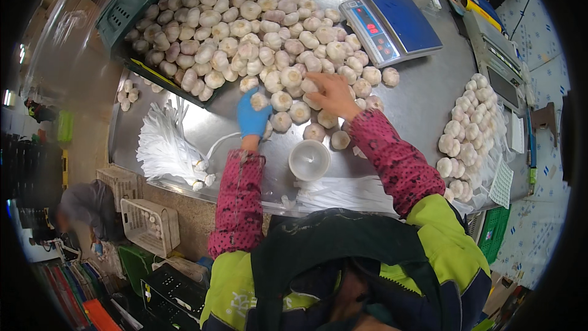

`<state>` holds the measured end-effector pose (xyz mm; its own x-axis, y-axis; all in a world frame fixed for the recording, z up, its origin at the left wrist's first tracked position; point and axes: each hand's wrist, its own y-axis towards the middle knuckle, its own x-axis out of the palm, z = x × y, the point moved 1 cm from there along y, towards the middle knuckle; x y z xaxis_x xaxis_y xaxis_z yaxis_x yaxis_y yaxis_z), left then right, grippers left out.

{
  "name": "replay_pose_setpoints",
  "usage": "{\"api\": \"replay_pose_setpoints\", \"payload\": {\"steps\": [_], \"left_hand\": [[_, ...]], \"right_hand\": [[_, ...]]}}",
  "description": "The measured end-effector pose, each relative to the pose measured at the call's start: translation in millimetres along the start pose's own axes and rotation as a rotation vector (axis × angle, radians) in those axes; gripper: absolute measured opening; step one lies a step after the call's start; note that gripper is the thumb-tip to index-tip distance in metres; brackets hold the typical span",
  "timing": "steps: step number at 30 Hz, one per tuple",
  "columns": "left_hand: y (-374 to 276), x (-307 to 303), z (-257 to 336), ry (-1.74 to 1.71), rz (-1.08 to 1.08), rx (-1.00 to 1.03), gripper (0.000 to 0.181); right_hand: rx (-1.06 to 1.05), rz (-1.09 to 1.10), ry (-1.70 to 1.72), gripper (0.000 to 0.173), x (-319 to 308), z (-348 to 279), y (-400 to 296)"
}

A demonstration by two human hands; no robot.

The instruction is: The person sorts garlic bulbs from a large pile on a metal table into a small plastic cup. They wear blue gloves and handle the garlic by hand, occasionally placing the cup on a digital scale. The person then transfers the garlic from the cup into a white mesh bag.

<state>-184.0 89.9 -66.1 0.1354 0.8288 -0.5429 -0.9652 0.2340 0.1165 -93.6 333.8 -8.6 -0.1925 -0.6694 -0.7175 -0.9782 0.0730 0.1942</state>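
My left hand (253, 115), in a blue glove, holds a garlic bulb (260, 101) at the front edge of a large heap of garlic (257, 27). My bare right hand (334, 95) reaches into the same heap, its thumb and fingers around another garlic bulb (309, 85). Loose bulbs lie on the metal table below both hands. A white plastic tub (309, 160) stands between my forearms. From beside my left wrist a white strip runs toward a bundle of white mesh netting (165, 147).
A tipped dark green crate (142, 4) backs the heap. A digital scale with a blue plate (404, 18) stands at back right. Netted garlic (468, 133) lies at right. Flat white netting (344, 193) lines the front edge. Left, a person (89, 209) bends beside white crates (151, 227).
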Motion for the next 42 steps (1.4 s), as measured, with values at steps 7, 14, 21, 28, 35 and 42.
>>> {"api": "replay_pose_setpoints", "payload": {"steps": [7,14,21,28,35,42], "left_hand": [[-70.9,-65.5,46.3,-1.498,-0.187,-0.452,0.056],[-132.5,-71.6,74.0,-1.321,-0.116,-0.491,0.056],[-172.6,-61.8,136.7,-0.793,-0.036,-0.113,0.069],[-180.4,-21.7,148.0,0.065,0.022,0.315,0.078],[-188.5,-14.7,137.0,-0.604,-0.135,0.01,0.095],[-176.6,-14.4,133.6,-0.503,-0.065,0.108,0.053]], "right_hand": [[0.397,-0.042,1.096,0.045,-26.8,-34.9,-66.4],[0.596,-0.035,1.295,0.046,-22.2,-39.6,-116.3],[0.615,0.009,1.233,0.045,-21.4,-30.2,-139.7],[0.351,0.076,1.16,0.053,-34.3,-72.9,-140.4],[-0.263,0.129,0.303,0.059,-40.0,-120.4,-131.5],[-0.336,0.051,0.235,0.052,-47.4,-96.9,-131.0]]}}
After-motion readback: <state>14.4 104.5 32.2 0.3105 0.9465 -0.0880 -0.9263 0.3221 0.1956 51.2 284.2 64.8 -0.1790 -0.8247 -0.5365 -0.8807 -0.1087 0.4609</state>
